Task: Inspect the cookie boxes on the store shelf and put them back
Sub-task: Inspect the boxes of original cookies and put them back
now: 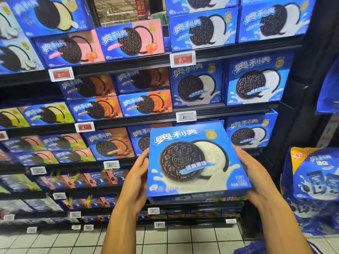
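Large blue cookie box (197,162) held in the lower centre-right of the frame, clear of the shelving, printed front turned toward the camera and tilted slightly clockwise. Likely reason for this pose: the whole face, with cookie picture, gold seal and small print at the lower right, can be read at once, which suits the inspection step. Left hand (136,177) grips the box's left edge, fingers curled round behind it and thumb toward the front; right hand (254,176) grips the right edge the same way, its fingertips hidden behind the card. Holding by the two side edges keeps the print uncovered and lets the box be turned over without regripping. Directly behind the box, lower centre of the frame, the store shelf (211,110) shows a slot beside a matching white-cream box (250,131) at centre right; judged to be where the held box belongs, though the slot itself is mostly hidden. A white price tag (185,116) sits on the shelf rail just above the held box. Chocolate-flavour box (110,143) stands left of the slot, partly covered by the left hand's side of the held box. Judgement: inspection under way, return not yet done.
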Demonstrator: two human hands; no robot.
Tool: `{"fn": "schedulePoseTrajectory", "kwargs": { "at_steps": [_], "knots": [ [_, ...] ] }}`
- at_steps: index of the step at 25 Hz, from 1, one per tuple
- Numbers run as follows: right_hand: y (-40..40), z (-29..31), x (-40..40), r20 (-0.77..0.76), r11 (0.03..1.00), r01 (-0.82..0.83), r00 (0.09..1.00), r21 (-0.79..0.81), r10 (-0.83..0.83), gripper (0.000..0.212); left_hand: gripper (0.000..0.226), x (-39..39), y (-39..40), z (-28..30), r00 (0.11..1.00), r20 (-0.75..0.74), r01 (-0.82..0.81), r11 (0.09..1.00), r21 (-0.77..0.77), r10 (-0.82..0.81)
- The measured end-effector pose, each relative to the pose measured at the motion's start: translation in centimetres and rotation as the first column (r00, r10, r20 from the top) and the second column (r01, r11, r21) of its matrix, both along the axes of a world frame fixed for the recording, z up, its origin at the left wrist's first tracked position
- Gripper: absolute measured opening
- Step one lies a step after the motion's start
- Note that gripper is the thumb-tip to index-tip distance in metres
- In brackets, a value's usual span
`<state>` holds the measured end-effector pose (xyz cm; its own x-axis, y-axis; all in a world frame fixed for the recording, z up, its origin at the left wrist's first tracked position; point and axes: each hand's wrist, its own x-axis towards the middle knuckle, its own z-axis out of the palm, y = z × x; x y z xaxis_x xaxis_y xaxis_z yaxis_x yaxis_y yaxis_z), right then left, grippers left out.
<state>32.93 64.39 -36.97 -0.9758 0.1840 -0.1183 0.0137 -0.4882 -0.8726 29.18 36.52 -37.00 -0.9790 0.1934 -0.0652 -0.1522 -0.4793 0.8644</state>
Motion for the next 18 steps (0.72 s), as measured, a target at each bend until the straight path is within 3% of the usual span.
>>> {"fn": "schedulePoseTrajectory", "kwargs": {
  "at_steps": [8, 18],
  "knots": [
    [-0.1, -0.6, -0.3, -0.039, 1.000, 0.014, 0.999, -0.004, -0.014, 0.028, 0.041, -0.6, 0.2, -0.7, 0.989, -0.115, -0.082, 0.991, 0.104, 0.093],
    [0.0, -0.1, -0.9, -0.050, 0.999, 0.013, 0.999, -0.033, -0.015, 0.035, 0.043, -1.2, 0.2, -0.2, 0.984, -0.141, -0.092, 0.989, 0.113, 0.107]
  ]
}}
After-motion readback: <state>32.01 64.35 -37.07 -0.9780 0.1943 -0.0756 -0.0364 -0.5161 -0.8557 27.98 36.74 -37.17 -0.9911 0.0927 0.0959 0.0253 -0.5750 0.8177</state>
